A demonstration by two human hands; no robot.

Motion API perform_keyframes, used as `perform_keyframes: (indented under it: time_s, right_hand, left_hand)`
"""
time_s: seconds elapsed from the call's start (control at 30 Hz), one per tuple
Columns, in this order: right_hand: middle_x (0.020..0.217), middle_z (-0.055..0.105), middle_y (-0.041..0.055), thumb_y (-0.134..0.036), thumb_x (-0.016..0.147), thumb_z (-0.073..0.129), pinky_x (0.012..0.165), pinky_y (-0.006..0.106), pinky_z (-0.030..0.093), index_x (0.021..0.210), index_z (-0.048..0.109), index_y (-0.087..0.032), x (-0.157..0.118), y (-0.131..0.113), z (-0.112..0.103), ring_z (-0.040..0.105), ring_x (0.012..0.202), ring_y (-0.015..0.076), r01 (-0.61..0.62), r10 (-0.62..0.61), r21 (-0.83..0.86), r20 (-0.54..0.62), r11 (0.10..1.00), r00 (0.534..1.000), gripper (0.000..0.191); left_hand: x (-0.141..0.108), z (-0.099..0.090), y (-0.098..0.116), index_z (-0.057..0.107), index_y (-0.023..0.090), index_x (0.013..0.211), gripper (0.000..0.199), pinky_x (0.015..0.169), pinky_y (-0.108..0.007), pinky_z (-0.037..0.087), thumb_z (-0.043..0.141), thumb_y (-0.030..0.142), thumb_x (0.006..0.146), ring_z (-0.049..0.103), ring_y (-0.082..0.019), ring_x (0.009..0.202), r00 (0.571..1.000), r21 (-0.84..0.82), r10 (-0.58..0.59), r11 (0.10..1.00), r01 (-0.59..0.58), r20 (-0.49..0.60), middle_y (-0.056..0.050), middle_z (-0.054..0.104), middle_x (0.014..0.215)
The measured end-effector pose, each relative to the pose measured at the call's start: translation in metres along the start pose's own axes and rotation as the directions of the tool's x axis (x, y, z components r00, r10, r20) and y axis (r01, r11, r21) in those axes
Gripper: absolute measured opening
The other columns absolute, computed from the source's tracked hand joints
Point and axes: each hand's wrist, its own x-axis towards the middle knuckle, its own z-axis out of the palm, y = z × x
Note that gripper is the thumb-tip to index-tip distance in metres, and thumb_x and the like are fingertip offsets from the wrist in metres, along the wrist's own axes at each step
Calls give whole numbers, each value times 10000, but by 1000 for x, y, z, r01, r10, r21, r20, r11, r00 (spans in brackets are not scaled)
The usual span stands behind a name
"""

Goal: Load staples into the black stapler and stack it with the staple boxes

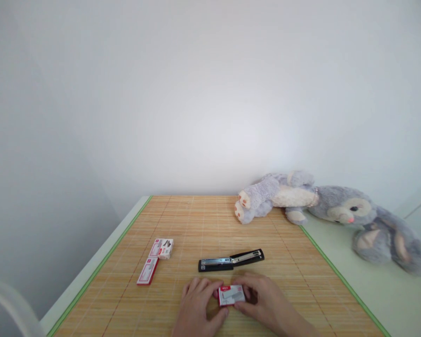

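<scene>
A small red and white staple box point(231, 295) is held between my two hands near the front of the mat. My left hand point(199, 306) grips its left end with thumb and fingers. On the right end, my right hand point(261, 299) pinches it the same way. Just beyond the hands lies a black stapler point(215, 264), opened out flat so that its metal staple channel shows. Whatever is inside the box is hidden.
A bamboo mat point(192, 220) with green edging covers the table point(379, 276). Several red and white boxes point(148, 270) lie at the left. A grey plush rabbit point(294, 196) stretches along the back right, by the wall. A blurred white curved object point(12, 304) stands at lower left.
</scene>
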Motion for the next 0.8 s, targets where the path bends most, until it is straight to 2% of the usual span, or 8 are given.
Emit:
perform_keyframes:
  time_s: [0.13,0.23,0.3,0.37,0.43,0.53,0.6,0.8]
  right_hand:
    - [791,637,-41,-241,786,777,634,235,363,1004,762,-284,4,-9,2,583,721,149,5,-5,2,-21,1000,1000,223]
    - [809,613,-28,-301,844,770,628,232,361,1023,783,-297,7,-15,2,583,722,147,1,-1,-4,-19,1000,1000,180]
    - [827,605,-22,-311,877,757,644,231,363,999,802,-318,9,-18,4,587,733,145,15,-15,-26,-3,1000,1000,130]
    - [835,608,-23,-294,884,759,673,232,364,956,814,-339,13,-20,9,595,756,145,32,-31,-51,14,998,999,101]
    - [825,610,-27,-277,876,769,683,236,354,901,818,-338,17,-21,14,595,762,145,37,-36,-75,11,996,999,82]
    - [809,613,-31,-234,861,760,665,237,331,858,806,-302,24,-24,17,578,738,136,51,-53,-108,-13,993,999,82]
    - [796,614,-33,-219,876,731,660,235,329,906,801,-298,30,-27,13,574,729,133,70,-74,-111,-28,991,997,110]
    - [759,613,-21,-313,944,678,628,248,301,961,811,-314,43,-30,1,565,697,143,54,-62,-154,-45,987,997,134]
  left_hand:
    - [0,5,-5,633,367,1318,487,987,-438,469,740,476,856,628,-261,1071,999,-58,26,998,-28,-39,-24,713,1089]
    - [2,0,-17,675,293,1185,310,935,-414,495,621,481,945,638,-237,990,978,-90,-61,995,44,-200,-35,694,996]
    - [8,-7,-26,674,273,1150,286,955,-441,489,610,462,946,623,-256,1049,931,-42,-140,990,134,-337,-53,683,1062]
    - [16,-14,-33,657,291,1224,378,1041,-500,443,686,453,884,565,-295,1209,907,42,-155,982,186,-392,-66,655,1249]
    - [24,-20,-37,652,341,1273,427,1110,-541,380,711,438,862,492,-309,1327,934,104,-123,981,166,-335,-44,598,1407]
    - [31,-25,-37,699,393,1205,324,1130,-532,358,694,427,883,484,-288,1353,976,120,-65,988,92,-209,3,594,1449]
    - [30,-25,-35,719,403,1164,313,1132,-520,361,733,444,854,491,-286,1353,984,104,-47,992,66,-174,16,606,1444]
    - [18,-19,-26,737,425,1136,338,1178,-536,313,794,437,803,461,-298,1398,991,66,-35,997,44,-130,23,613,1446]
